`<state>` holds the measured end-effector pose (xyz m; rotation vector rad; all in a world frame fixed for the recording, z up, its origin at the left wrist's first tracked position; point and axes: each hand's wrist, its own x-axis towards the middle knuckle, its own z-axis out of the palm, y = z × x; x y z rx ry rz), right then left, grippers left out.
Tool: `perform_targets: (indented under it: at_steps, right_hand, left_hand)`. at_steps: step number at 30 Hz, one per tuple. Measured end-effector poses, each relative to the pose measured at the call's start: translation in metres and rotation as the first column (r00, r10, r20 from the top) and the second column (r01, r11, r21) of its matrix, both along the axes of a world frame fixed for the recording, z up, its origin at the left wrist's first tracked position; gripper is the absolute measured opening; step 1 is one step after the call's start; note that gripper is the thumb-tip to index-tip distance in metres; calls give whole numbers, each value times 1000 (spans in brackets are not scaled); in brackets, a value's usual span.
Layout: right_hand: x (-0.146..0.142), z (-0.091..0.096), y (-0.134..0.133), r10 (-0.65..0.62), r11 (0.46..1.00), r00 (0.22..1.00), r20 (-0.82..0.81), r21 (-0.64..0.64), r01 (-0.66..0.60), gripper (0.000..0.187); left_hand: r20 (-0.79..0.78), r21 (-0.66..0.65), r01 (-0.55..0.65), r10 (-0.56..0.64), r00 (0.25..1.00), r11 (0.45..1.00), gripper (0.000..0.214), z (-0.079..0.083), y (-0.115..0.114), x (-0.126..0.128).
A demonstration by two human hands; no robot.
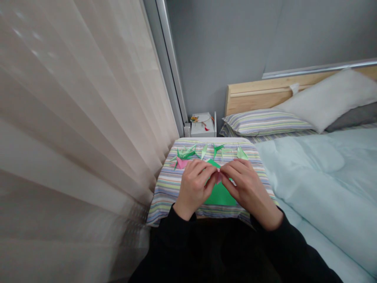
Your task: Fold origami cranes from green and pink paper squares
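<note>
Between my fingertips is a small folded pink paper (218,177), mostly hidden by the fingers. My left hand (196,182) pinches it from the left, and my right hand (244,181) pinches it from the right. Beneath both hands lies a green sheet of paper (220,195) on the striped cloth (169,188). Beyond my left hand sit a pink folded paper piece (181,163) and several green paper cranes, one of them dark green (217,149). A pale green folded piece (242,153) rests past my right hand.
A cream curtain (88,118) hangs close on the left. To the right is a bed with a pale blue quilt (318,165) and a striped pillow (268,121). Behind the table stands a small white cabinet (202,127) with small items on top, against a grey wall (224,47).
</note>
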<state>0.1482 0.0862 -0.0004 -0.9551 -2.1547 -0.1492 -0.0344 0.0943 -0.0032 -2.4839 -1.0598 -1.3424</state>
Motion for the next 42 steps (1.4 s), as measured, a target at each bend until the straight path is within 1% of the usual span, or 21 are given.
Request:
perform_targets:
  at_steps: [4, 7, 12, 15, 17, 20, 22, 23, 26, 29, 30, 31, 33, 35, 38, 40, 42]
  right_hand:
    - [1, -2, 2, 18, 1000, 1000, -12, 2, -18, 18]
    - [3, -4, 4, 18, 1000, 999, -32, -14, -18, 17]
    - [4, -5, 5, 47, 996, 989, -141, -68, -57, 14]
    - [1, -5, 5, 42, 994, 977, -210, -94, -63, 14]
    - [-1, -6, 6, 25, 992, 970, -244, -113, -54, 14]
    - [-5, -10, 7, 10, 990, 958, -286, -135, -51, 12]
    - [-8, -13, 8, -5, 991, 957, -291, -133, -35, 12]
    - [-10, -15, 9, -16, 992, 958, -286, -124, -21, 12]
    - [-14, -17, 11, -53, 996, 968, -244, -76, 36, 14]
    - [-15, -18, 13, -76, 997, 972, -222, -33, 71, 18]
    - [-15, -18, 13, -77, 997, 970, -232, -39, 70, 18]
    - [-15, -19, 14, -74, 997, 965, -250, -55, 62, 17]
    - [-15, -20, 14, -61, 994, 955, -291, -108, 31, 14]
    - [-14, -22, 14, -42, 988, 946, -320, -153, -8, 13]
    - [-15, -23, 14, -33, 983, 942, -334, -181, -30, 11]
    - [-15, -24, 14, -34, 982, 938, -344, -187, -33, 11]
    - [-15, -23, 15, -31, 982, 935, -354, -186, -38, 12]
  left_hand:
    - [-8, -21, -7, 7, 1000, 1000, 13, -2, 0, 0]
    - [36, -52, -16, 18, 999, 999, 15, -6, 2, -1]
    - [216, -120, 22, 5, 976, 993, 15, -9, 2, 0]
    - [372, -217, 66, 20, 928, 974, 15, -10, -1, 5]
    - [484, -320, 117, 56, 873, 940, 13, -13, -2, 10]
    - [653, -441, 246, 121, 747, 863, 12, -18, -4, 18]
    - [730, -469, 318, 158, 666, 824, 13, -20, -4, 22]
    - [752, -474, 343, 170, 636, 811, 14, -20, -4, 24]
    - [801, -476, 429, 177, 571, 768, 19, -19, -4, 26]
    - [835, -484, 540, 180, 520, 688, 29, -20, -2, 28]
    - [841, -486, 563, 181, 510, 669, 31, -20, -2, 28]
    - [843, -485, 572, 181, 506, 661, 31, -21, -1, 28]
    - [841, -481, 561, 173, 513, 673, 27, -22, -1, 29]
    - [824, -489, 531, 166, 542, 692, 22, -22, -2, 29]
    - [797, -512, 494, 174, 578, 703, 18, -21, -3, 30]
    - [799, -510, 494, 175, 575, 705, 19, -20, -3, 30]
    - [813, -497, 512, 171, 557, 700, 21, -20, -2, 29]
